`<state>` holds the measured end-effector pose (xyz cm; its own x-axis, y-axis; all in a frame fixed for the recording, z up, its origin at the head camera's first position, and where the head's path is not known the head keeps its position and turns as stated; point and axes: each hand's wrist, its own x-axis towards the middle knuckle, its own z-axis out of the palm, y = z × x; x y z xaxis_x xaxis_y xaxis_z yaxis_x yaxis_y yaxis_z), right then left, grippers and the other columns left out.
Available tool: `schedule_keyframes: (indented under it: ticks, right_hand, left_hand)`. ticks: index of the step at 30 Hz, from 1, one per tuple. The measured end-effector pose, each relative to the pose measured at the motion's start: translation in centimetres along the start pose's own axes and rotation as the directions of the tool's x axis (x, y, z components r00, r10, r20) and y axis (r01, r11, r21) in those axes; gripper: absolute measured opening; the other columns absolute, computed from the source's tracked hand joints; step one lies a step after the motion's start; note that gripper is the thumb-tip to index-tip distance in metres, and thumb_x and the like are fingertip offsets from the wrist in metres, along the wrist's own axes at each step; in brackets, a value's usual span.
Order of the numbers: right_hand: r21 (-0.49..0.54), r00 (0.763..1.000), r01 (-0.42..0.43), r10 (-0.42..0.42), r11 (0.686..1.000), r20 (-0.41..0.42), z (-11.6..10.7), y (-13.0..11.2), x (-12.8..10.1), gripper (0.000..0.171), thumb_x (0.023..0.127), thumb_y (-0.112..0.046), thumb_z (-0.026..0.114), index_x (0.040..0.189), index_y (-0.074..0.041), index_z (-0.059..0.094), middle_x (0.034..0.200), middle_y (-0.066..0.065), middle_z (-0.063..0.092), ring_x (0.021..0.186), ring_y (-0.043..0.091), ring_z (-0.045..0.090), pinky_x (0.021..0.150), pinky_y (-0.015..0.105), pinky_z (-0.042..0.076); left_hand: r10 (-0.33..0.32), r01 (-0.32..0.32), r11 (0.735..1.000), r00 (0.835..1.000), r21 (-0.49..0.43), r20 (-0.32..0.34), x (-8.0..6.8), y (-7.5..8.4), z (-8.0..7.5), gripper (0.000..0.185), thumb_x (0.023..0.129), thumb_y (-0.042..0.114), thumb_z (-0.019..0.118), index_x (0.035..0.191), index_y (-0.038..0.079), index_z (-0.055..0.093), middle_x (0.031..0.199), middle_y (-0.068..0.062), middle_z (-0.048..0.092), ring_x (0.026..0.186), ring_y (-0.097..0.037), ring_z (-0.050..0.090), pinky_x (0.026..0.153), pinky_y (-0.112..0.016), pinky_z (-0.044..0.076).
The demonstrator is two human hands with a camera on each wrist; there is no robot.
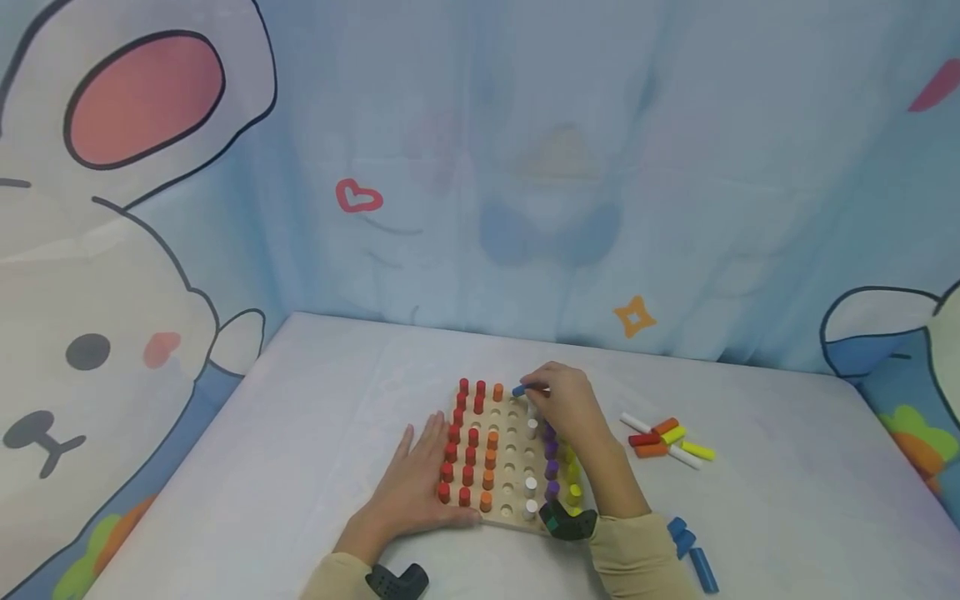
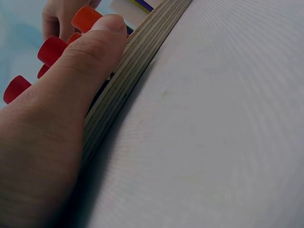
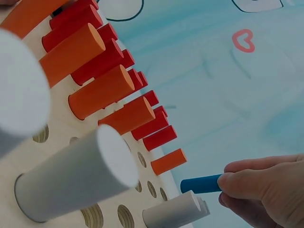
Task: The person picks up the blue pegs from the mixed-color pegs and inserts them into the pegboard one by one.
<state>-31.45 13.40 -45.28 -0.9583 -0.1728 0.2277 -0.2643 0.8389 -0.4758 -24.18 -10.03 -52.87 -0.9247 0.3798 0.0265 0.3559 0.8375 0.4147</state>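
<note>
A wooden pegboard (image 1: 511, 479) lies on the white table, with red, orange, white, purple and yellow pegs standing in rows of holes. My right hand (image 1: 567, 407) pinches a blue peg (image 3: 202, 184) between thumb and fingertips, above the board's far edge. In the right wrist view the peg is tilted, its free end near a white peg (image 3: 171, 211). My left hand (image 1: 411, 483) rests along the board's left side, fingers extended, thumb at the near edge. The left wrist view shows the thumb (image 2: 90, 61) against the board's layered edge (image 2: 128, 76), beside red and orange pegs.
Right of the board lies a loose pile of white, red, orange and yellow pegs (image 1: 651, 450). Several blue pegs (image 1: 703, 570) lie nearer, beside the right sleeve (image 1: 637, 558). A patterned blue curtain (image 1: 480, 167) hangs behind the table (image 1: 352, 375).
</note>
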Motion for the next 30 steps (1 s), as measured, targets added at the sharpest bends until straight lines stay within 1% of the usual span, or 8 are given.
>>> schedule_keyframes:
  ticks: [7, 12, 16, 22, 30]
  right_hand:
    - [-0.049, 0.999, 0.034, -0.033, 0.998, 0.013, 0.3, -0.3, 0.3, 0.017, 0.083, -0.008, 0.071, 0.1, -0.008, 0.074, 0.098, 0.006, 0.07, 0.091, 0.023, 0.066, 0.08, 0.036, 0.057]
    - [-0.056, 0.998, 0.056, -0.056, 0.997, 0.008, 0.5, -0.6, 0.4, 0.015, 0.082, -0.006, 0.072, 0.097, -0.007, 0.074, 0.095, 0.007, 0.07, 0.09, 0.023, 0.066, 0.08, 0.036, 0.057]
    - [-0.067, 0.998, 0.069, -0.069, 0.995, 0.009, 0.8, -0.6, 0.3, 0.015, 0.081, -0.005, 0.072, 0.096, -0.005, 0.074, 0.094, 0.008, 0.071, 0.089, 0.024, 0.067, 0.08, 0.036, 0.057]
    - [-0.075, 0.996, 0.088, -0.087, 0.993, 0.008, 1.0, -0.5, 0.3, 0.014, 0.081, -0.003, 0.072, 0.095, -0.004, 0.074, 0.092, 0.008, 0.07, 0.088, 0.025, 0.066, 0.08, 0.037, 0.057]
    - [-0.09, 0.994, 0.106, -0.107, 0.99, -0.006, 1.3, -0.5, 0.4, 0.012, 0.08, -0.003, 0.073, 0.092, -0.004, 0.075, 0.089, 0.007, 0.067, 0.084, 0.023, 0.065, 0.077, 0.035, 0.057]
  left_hand:
    - [-0.003, 0.002, 1.0, 1.0, -0.012, -0.002, -0.1, 0.1, -0.2, 0.13, 0.061, 0.09, 0.05, 0.154, 0.01, 0.007, 0.162, -0.004, 0.005, 0.149, -0.015, 0.002, 0.122, -0.046, 0.0]
    - [0.002, -0.002, 1.0, 1.0, -0.011, -0.002, -0.1, 0.0, -0.3, 0.129, 0.061, 0.089, 0.052, 0.153, 0.009, 0.008, 0.161, -0.005, 0.006, 0.149, -0.016, 0.003, 0.122, -0.047, 0.001]
    - [0.0, 0.0, 1.0, 1.0, 0.008, 0.005, -0.1, 0.0, -0.3, 0.129, 0.061, 0.089, 0.052, 0.154, 0.01, 0.007, 0.161, -0.003, 0.005, 0.149, -0.016, 0.003, 0.122, -0.046, 0.0]
    - [0.011, -0.011, 1.0, 1.0, 0.019, -0.002, 0.0, 0.0, -0.3, 0.129, 0.062, 0.088, 0.052, 0.153, 0.009, 0.008, 0.162, -0.005, 0.007, 0.149, -0.017, 0.004, 0.122, -0.047, 0.002]
    - [0.007, -0.007, 1.0, 1.0, 0.015, -0.002, -0.1, 0.0, -0.3, 0.129, 0.062, 0.089, 0.051, 0.154, 0.009, 0.008, 0.162, -0.004, 0.007, 0.149, -0.017, 0.004, 0.122, -0.047, 0.001]
